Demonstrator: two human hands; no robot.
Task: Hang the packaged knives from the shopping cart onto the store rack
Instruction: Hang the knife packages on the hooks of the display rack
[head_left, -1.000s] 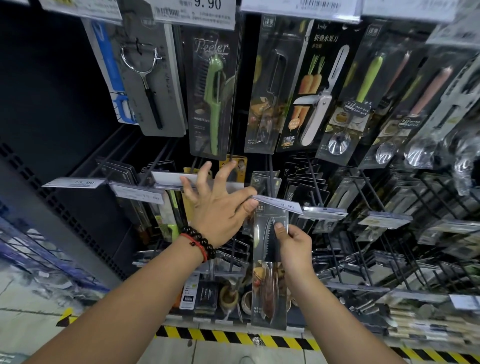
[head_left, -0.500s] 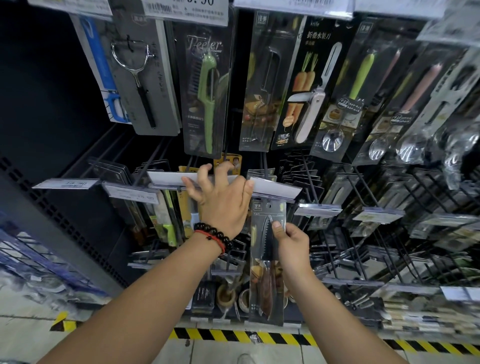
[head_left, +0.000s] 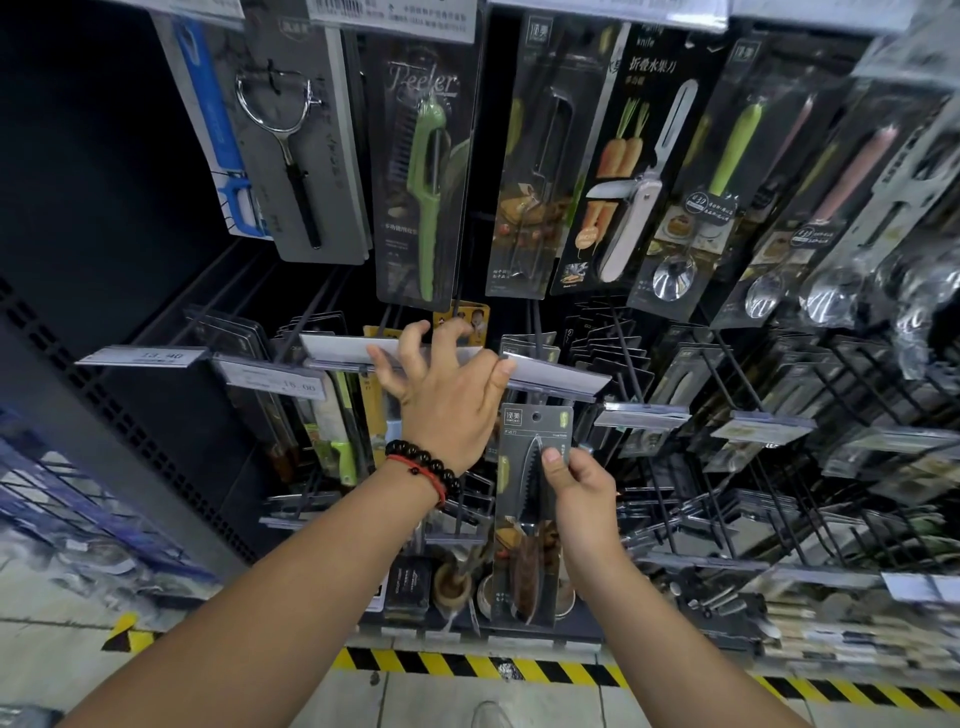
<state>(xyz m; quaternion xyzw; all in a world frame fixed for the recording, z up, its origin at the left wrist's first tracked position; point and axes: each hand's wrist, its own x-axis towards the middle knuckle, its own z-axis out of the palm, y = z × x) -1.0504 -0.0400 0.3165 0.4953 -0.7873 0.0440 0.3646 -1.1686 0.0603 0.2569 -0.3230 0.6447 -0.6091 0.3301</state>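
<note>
My right hand (head_left: 582, 493) pinches a packaged knife (head_left: 530, 525), a clear dark pack with a serrated blade and a brown handle, held upright just below the middle row of rack hooks. Its hang hole at the top sits right under a white price-tag flap (head_left: 558, 375). My left hand (head_left: 441, 389), a bead bracelet at its wrist, reaches up beside it. Its thumb lifts the edge of that flap while the fingers curl over the neighbouring tag strip (head_left: 337, 349). The shopping cart is out of sight.
Peelers, folding fruit knives and spoons in packs hang on the upper row (head_left: 426, 171). Black wire hooks (head_left: 727, 364) with more packs fill the right side. A lower shelf (head_left: 779, 623) holds goods above a yellow-black floor stripe (head_left: 467, 667). Blue wire mesh (head_left: 78, 499) stands at left.
My left hand moved from spread fingers to curling over the tag strip, its thumb lifting the flap. The knife pack in my right hand rose slightly toward the hook.
</note>
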